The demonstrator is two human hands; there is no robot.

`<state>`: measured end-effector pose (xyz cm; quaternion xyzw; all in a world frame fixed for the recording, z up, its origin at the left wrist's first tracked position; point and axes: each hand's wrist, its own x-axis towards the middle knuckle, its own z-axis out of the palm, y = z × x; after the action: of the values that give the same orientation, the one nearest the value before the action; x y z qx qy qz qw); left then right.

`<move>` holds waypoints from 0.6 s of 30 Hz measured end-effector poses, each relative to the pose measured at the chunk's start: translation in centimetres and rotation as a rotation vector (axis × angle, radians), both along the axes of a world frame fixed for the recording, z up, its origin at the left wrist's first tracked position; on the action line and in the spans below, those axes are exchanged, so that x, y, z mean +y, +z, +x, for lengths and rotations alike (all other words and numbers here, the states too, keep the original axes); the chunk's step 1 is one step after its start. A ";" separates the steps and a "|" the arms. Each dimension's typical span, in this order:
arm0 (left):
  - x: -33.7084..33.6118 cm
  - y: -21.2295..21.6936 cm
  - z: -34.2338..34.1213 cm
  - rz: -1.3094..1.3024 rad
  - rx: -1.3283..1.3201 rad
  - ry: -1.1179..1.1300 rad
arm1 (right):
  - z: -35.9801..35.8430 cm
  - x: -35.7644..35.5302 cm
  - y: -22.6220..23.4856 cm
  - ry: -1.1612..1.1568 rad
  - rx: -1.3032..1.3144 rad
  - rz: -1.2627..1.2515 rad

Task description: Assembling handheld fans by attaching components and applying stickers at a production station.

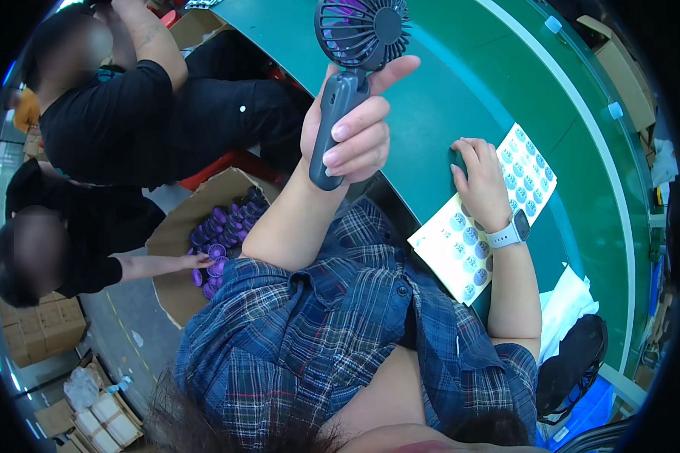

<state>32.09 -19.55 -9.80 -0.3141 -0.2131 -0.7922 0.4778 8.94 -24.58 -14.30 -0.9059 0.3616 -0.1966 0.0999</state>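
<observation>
Purple fans (217,251) in a brown box (166,235) at left, my left hand (355,140) up, gripping a gray fan (337,106), my right hand (482,180) resting open.

Dark handheld fan (344,92) in left fingers (365,118)

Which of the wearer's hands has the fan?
The left hand: its fingers wrap around the dark grey fan. The right hand, with a watch at its wrist, holds no fan and lies by the sheet of round stickers.
</observation>
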 end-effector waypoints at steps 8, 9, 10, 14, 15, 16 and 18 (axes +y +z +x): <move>0.0 -0.9 0.0 -0.003 0.085 -0.077 | 0.1 0.1 -0.1 -0.004 0.007 0.013; 0.0 -0.9 0.0 -0.002 0.086 -0.078 | 0.1 0.1 -0.1 -0.001 0.006 0.014; 0.0 -1.0 -0.1 -0.010 0.095 -0.093 | 0.1 0.1 -0.2 0.003 0.005 0.016; 0.1 -1.0 -0.4 -0.005 0.109 -0.111 | -0.3 0.3 -0.2 -0.002 0.001 0.009; 0.2 -1.0 -0.5 0.016 0.105 -0.095 | -0.4 0.3 -0.1 -0.011 0.003 0.008; 0.3 -0.9 -0.6 0.037 0.102 -0.081 | -0.3 0.3 -0.1 0.005 -0.011 -0.001; 0.5 -0.7 -0.2 0.064 0.103 -0.071 | -0.4 0.1 -0.1 0.017 -0.025 -0.016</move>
<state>31.91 -19.09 -10.53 -0.3464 -0.1516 -0.7978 0.4696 8.51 -24.46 -14.37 -0.9073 0.3509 -0.2097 0.0988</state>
